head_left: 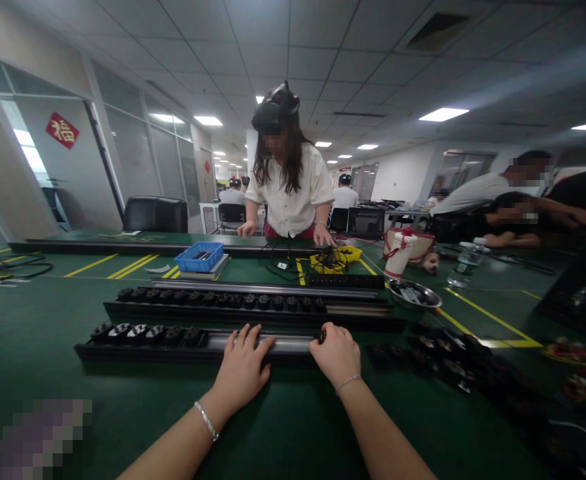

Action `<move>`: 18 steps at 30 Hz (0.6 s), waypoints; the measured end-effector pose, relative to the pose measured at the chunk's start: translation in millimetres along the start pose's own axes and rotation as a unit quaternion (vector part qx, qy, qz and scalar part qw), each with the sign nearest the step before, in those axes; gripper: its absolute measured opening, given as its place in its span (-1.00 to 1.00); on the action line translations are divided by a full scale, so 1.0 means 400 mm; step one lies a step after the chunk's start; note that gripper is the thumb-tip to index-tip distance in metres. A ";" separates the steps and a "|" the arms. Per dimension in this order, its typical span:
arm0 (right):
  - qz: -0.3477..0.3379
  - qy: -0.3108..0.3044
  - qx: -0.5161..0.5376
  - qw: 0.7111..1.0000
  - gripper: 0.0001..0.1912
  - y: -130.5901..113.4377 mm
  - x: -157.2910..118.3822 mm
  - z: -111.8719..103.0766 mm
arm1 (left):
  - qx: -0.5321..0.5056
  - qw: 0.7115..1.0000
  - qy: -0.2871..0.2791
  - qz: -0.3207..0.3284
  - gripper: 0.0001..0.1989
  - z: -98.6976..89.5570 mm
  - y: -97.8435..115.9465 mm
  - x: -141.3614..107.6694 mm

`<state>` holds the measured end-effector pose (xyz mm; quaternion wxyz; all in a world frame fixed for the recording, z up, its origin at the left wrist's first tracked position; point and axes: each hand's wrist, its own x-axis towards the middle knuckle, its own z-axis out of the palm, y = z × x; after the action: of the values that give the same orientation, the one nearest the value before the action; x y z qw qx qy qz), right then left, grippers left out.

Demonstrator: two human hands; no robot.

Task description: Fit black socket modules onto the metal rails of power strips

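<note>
Fingers of right hand (340, 353) pinching black module (322, 337); left hand (240, 365) spread on rail (293, 343). Green table (147, 413), tiled ceiling (317, 63).

One sign is reading clearly: a red diamond-shaped paper (63, 131) is hanging on the door (73, 177), showing the single gold character 福. Farther back, right of the door, a smaller red diamond (207, 167) is hanging, too small to read. Well right of the door, a white tag (283, 266) and a bottle label (463, 268) are showing illegible markings.
</note>
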<state>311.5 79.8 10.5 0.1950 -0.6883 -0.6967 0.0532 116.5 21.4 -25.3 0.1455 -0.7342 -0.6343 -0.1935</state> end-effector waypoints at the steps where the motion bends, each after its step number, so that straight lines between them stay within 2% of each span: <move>1: 0.000 0.005 -0.001 1.000 -0.75 0.001 0.000 0.000 | 0.000 1.000 0.001 0.000 -0.53 0.000 0.000 0.000; 9: 0.000 0.009 0.007 1.000 -0.75 0.006 0.000 0.003 | -0.003 1.000 0.004 -0.001 -0.53 0.001 0.001 0.000; 18: 0.016 -0.030 0.009 0.999 -0.72 0.007 0.006 -0.008 | -0.008 1.000 0.000 -0.007 -0.54 -0.001 0.003 0.000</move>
<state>315.4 81.6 13.0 0.1794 -0.6955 -0.6908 0.0835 117.9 20.8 -24.9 0.1386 -0.7312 -0.6375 -0.1993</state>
